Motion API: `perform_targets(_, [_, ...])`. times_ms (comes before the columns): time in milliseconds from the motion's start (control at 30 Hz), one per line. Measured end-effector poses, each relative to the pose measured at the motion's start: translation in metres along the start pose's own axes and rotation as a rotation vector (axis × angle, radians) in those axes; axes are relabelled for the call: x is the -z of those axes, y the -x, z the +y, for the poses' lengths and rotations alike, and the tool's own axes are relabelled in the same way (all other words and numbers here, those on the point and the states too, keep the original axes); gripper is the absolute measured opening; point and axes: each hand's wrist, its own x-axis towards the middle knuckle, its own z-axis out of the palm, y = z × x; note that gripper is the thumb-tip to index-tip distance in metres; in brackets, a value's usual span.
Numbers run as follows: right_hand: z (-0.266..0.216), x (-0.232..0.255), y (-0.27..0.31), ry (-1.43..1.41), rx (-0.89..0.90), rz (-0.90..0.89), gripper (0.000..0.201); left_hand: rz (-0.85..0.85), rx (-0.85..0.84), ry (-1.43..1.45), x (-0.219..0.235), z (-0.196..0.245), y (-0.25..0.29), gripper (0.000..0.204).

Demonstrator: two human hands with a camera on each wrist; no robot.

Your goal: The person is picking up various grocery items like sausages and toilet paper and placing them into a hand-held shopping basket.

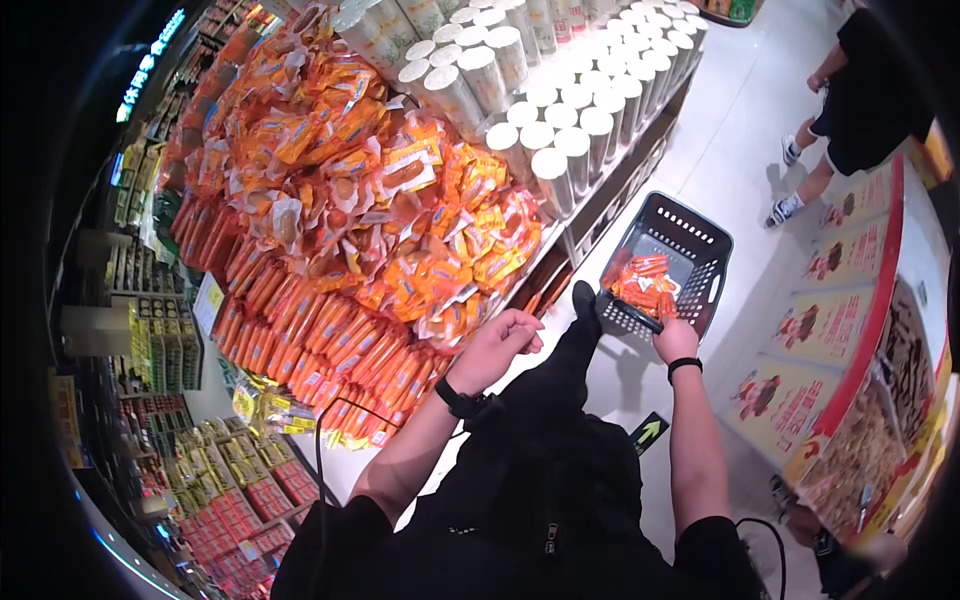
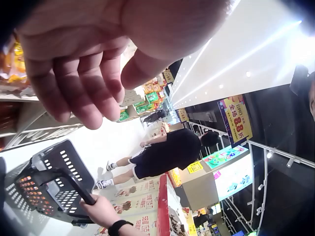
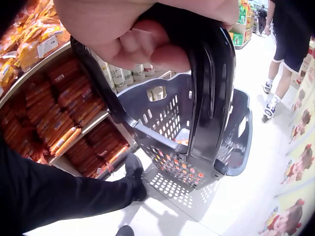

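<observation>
My right hand [image 1: 677, 342] grips the black handle [image 3: 212, 98] of a dark plastic shopping basket [image 1: 690, 226]. Orange-red snack packets [image 1: 645, 285] lie inside it, and the right wrist view shows them through the holes in its side. My left hand [image 1: 497, 350] holds nothing; its fingers hang loosely curled near the front edge of a snack display. In the left wrist view the same hand [image 2: 83, 64] fills the top, palm and bent fingers showing. Closest to it are loose orange packets [image 1: 460, 250] and rows of long orange-red packs [image 1: 310, 340].
White-lidded canisters [image 1: 575, 140] stand in rows beyond the snack pile. To the right runs a counter with printed panels [image 1: 810, 300] and loose goods on top. A person in dark clothes [image 1: 875, 90] is in the aisle. A green arrow sign [image 1: 649, 433] marks the floor.
</observation>
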Motion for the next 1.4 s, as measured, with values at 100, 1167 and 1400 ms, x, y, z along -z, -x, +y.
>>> perform_targets(100, [0.016,0.013,-0.034,-0.006,0.012,0.030,0.017,0.054,-0.048,0.054,0.006,0.025,-0.065,0.022])
perform_targets(1167, [0.164,0.163,-0.279,-0.092,0.016,-0.126,0.017,0.285,0.372,0.599,-0.102,0.159,-0.358,0.055])
perform_targets(1400, [0.200,0.183,-0.293,-0.104,0.101,-0.128,0.015,0.559,0.366,0.688,-0.126,0.151,-0.386,0.051])
